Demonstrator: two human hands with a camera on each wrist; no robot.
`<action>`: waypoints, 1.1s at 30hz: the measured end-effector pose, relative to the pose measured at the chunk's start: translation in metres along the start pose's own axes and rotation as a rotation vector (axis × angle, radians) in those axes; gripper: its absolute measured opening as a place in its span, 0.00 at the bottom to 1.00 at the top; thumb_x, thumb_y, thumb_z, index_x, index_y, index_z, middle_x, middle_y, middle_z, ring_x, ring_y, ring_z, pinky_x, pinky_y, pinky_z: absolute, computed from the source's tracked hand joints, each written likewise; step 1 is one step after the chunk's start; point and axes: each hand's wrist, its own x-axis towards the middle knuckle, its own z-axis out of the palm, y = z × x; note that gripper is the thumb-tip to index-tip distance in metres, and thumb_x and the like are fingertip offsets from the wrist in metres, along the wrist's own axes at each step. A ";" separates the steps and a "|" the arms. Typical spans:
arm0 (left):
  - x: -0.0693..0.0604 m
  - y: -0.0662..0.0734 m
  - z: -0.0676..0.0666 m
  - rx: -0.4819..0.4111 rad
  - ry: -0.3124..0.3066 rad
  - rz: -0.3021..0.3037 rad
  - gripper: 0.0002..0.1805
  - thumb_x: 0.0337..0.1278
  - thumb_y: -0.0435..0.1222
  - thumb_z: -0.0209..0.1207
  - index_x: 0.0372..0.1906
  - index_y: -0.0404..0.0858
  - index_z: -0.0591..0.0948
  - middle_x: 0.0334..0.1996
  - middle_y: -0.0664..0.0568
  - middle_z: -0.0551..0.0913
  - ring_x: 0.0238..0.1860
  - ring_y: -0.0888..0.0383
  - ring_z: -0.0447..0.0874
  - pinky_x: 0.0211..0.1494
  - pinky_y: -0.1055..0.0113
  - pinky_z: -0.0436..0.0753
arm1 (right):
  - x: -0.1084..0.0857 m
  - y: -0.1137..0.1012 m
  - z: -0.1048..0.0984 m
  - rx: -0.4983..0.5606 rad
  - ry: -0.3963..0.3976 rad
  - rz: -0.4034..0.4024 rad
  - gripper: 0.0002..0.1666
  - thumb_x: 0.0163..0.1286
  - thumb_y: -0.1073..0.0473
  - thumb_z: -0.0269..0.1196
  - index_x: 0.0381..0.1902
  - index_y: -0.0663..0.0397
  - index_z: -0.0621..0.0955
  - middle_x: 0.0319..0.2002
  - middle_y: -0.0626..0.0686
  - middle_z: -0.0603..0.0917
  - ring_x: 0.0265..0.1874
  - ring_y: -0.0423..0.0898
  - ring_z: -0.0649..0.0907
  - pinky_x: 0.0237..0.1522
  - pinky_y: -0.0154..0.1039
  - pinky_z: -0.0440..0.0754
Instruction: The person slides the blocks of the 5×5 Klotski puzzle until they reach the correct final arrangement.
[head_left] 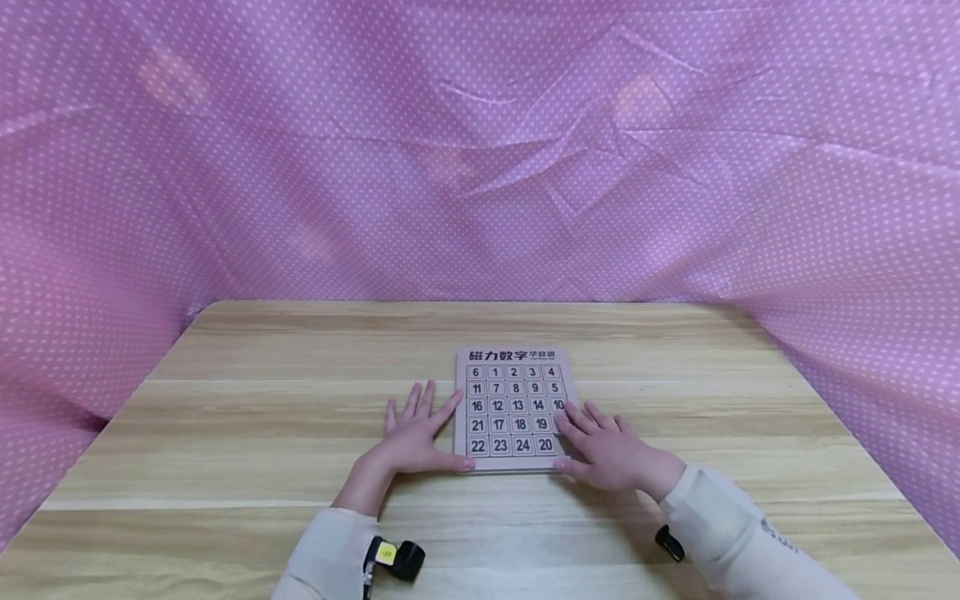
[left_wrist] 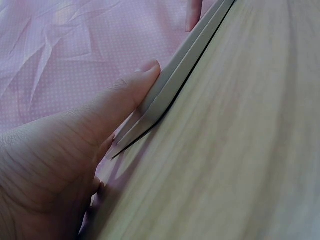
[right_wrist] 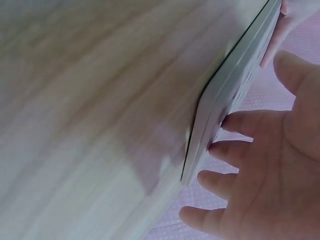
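A flat, pale number sliding puzzle (head_left: 517, 407) lies on the wooden table, its numbered tiles in rows under a dark printed title. The lower right slot, beside tile 20, has no number showing. At the puzzle's left side is my left hand (head_left: 415, 442), fingers spread, with the thumb resting on the lower left corner and the index fingertip by the left edge. My right hand (head_left: 611, 454) reaches over the right edge with extended fingers, the tips near tile 10 and the thumb at the lower right corner. The right wrist view shows fingertips at the puzzle's side (right_wrist: 215, 95).
The light wood-grain table (head_left: 262, 433) stretches around the puzzle on all sides. Pink dotted cloth (head_left: 480, 167) hangs behind it and along both sides. A black strapped device with a yellow label (head_left: 386, 552) sits at the left wrist, and another black piece (head_left: 669, 543) at the right.
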 end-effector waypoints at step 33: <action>-0.002 0.005 0.002 0.021 0.011 -0.006 0.57 0.22 0.71 0.53 0.66 0.55 0.48 0.65 0.41 0.36 0.63 0.45 0.27 0.56 0.43 0.26 | 0.026 -0.073 0.016 -0.094 -0.086 -0.190 0.40 0.61 0.33 0.41 0.66 0.46 0.53 0.66 0.53 0.47 0.63 0.55 0.46 0.55 0.61 0.47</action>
